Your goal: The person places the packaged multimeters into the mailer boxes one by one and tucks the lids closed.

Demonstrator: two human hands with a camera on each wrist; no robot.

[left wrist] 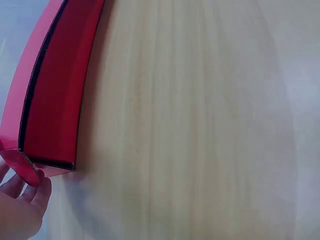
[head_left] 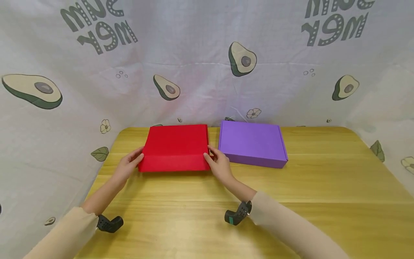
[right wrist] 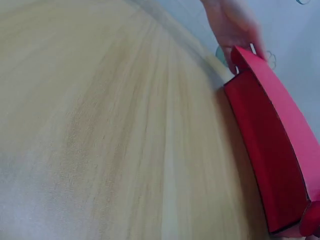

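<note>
A red cardboard box (head_left: 176,142) lies on the table, its lid down over the top and the front flap (head_left: 174,163) hanging slightly away from the front. In the left wrist view the red front wall (left wrist: 57,100) shows beneath the lid's edge. At the front left corner my left hand (head_left: 127,167) pinches the lid's small side tab (left wrist: 22,167) between thumb and fingers. My right hand (head_left: 221,167) grips the front right corner, thumb at the front and a finger along the side. In the right wrist view that hand is almost wholly out of frame.
A closed purple box (head_left: 252,142) lies just right of the red one, close to my right hand. Behind both hangs a white cloth (head_left: 200,82) printed with avocados. The wooden table (head_left: 181,212) extends toward me and to the right.
</note>
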